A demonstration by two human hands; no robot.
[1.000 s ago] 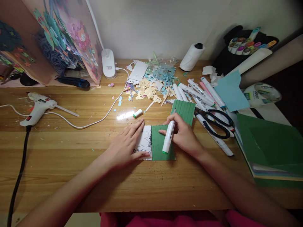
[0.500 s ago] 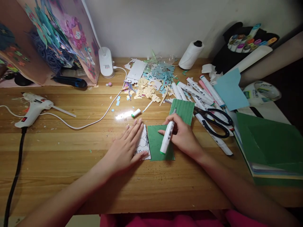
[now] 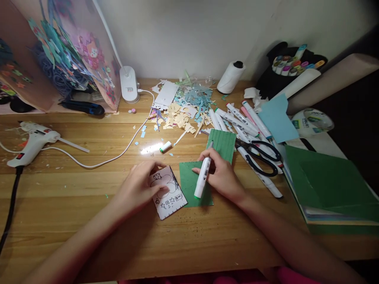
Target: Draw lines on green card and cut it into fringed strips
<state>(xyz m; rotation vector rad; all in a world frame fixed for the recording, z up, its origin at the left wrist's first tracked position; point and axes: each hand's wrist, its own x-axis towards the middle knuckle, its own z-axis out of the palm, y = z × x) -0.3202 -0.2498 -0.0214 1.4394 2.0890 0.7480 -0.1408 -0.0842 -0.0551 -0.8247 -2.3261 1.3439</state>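
My left hand [image 3: 145,183] grips a white card [image 3: 173,203] with black line drawings, its thumb on top and the other fingers behind the edge. The card is tilted beside a green card [image 3: 189,185] on the wooden table. My right hand [image 3: 220,173] is closed around a white marker [image 3: 202,179], resting over the green card. The marker's green end points toward me and its tip points away. Behind this hand lies a second green piece with lines [image 3: 225,142]. A loose white and green cap [image 3: 165,146] lies beyond the cards.
Paper scraps [image 3: 180,114] are heaped near the wall. Several markers and black-handled scissors [image 3: 274,152] lie right of centre, near stacked green sheets [image 3: 331,181]. A glue gun [image 3: 35,142] sits at left, with a white cable [image 3: 118,157] crossing the table. Thread spool [image 3: 231,77] stands behind.
My left hand has gone from lying flat over the white card to gripping it, and the card is now turned and shows more drawing. The view has shifted slightly; the right hand still holds the marker.
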